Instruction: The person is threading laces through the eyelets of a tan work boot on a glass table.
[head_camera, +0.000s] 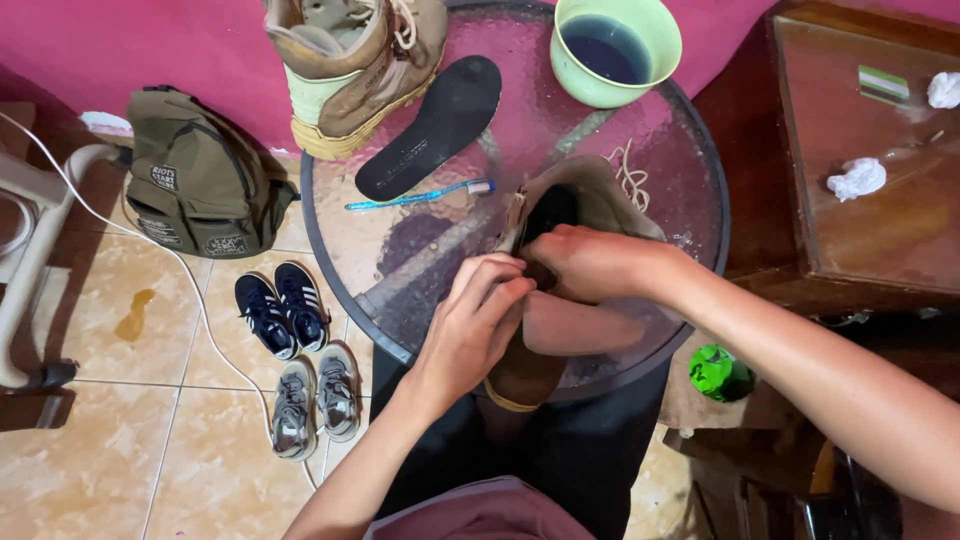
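A tan boot (590, 200) lies on the round glass table (680, 150), its sole end hanging over the near rim. My right hand (595, 262) grips the boot at its opening, fingers partly inside. My left hand (470, 330) presses against the boot's near side, fingers curled onto it next to the right hand. Loose laces (630, 175) lie by the boot's far side. A second tan boot (355, 60) stands at the table's far left. Beside it lie a black insole (430, 125) and a blue toothbrush (420, 195).
A green basin (615, 50) of dark water sits at the table's far edge. A wooden cabinet (860, 170) with crumpled tissues stands right. On the tiled floor left are an olive backpack (200, 180), dark blue sneakers (282, 308), grey sneakers (315, 395) and a white cable (190, 280).
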